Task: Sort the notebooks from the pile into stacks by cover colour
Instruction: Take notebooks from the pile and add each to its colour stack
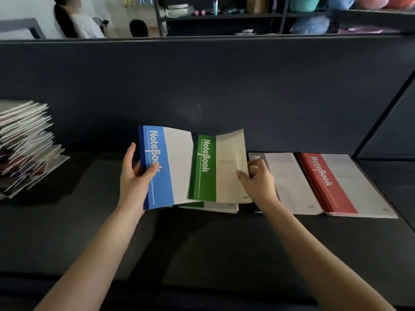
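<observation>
Both forearms come in from the bottom edge over the dark bench (202, 254), bare, no sleeves visible.

Left hand (134, 176): gripping the blue notebook (161, 167) at its spine edge, thumb on the cover over the "NoteBook" lettering, fingers curled behind. Notebook is held up off the bench, cover facing the camera, top edge bowed.

Right hand (258, 182): pinching the green notebook (215, 167) at its right edge, low down, thumb on the front, fingertips wrapped round the back. Also lifted, slightly blurred, page edge curling at the top. Its left edge overlaps the white part of the blue one.

Directly under the green notebook: a green stack (208, 206) flat on the bench, only its front edge showing, green band at left. Can't count copies.

Right of that: grey stack (289, 182), flat, left part hidden by the right hand. Then the red stack (332, 182) just beside it, edges touching or slightly overlapping, can't tell which. Several red covers visible at the front edge, squared up fairly well.

No blue stack visible on the bench; the area under the blue notebook is hidden.

Far left, well apart from the stacks: the unsorted pile (24, 149), tall, fanned out and skewed, mostly white edges with bits of red and dark showing.

Behind everything: a dark partition (202, 86) along the back of the bench. Above it, metal shelving (224, 16) with basins and odds and ends, and a seated person (83, 21) at upper left.
</observation>
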Action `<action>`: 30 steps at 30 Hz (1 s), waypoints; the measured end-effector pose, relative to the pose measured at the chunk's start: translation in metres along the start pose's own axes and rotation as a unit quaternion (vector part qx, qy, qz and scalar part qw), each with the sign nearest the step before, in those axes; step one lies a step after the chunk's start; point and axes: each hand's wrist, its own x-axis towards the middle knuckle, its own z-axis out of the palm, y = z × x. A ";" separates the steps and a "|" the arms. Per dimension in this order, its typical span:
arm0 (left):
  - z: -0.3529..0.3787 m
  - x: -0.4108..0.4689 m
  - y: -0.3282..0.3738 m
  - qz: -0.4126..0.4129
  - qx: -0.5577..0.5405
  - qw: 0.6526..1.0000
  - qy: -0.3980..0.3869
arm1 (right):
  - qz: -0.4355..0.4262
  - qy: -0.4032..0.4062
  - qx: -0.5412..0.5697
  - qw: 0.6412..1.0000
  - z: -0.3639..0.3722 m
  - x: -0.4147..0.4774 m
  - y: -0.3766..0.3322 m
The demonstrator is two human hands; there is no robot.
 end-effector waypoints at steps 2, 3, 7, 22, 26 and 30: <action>-0.023 0.008 -0.002 -0.009 0.047 0.999 0.000 | -0.002 0.003 -0.008 1.000 0.010 -0.004 0.001; -0.032 0.012 -0.003 -0.017 0.069 0.997 -0.003 | 0.001 0.003 -0.008 1.000 0.016 -0.005 0.001; -0.054 0.035 -0.007 -0.080 0.132 0.986 -0.065 | -0.018 -0.012 -0.058 0.998 0.030 -0.013 -0.003; -0.019 0.066 -0.042 0.058 0.579 0.785 -0.212 | -0.062 -0.129 -0.420 0.896 0.054 -0.024 -0.008; 0.002 0.056 -0.055 0.085 0.572 0.781 -0.234 | -0.122 -0.114 -0.421 0.891 0.065 -0.018 -0.017; 0.008 0.055 -0.070 0.109 0.599 0.756 -0.240 | -0.120 -0.150 -0.418 0.888 0.086 -0.009 -0.017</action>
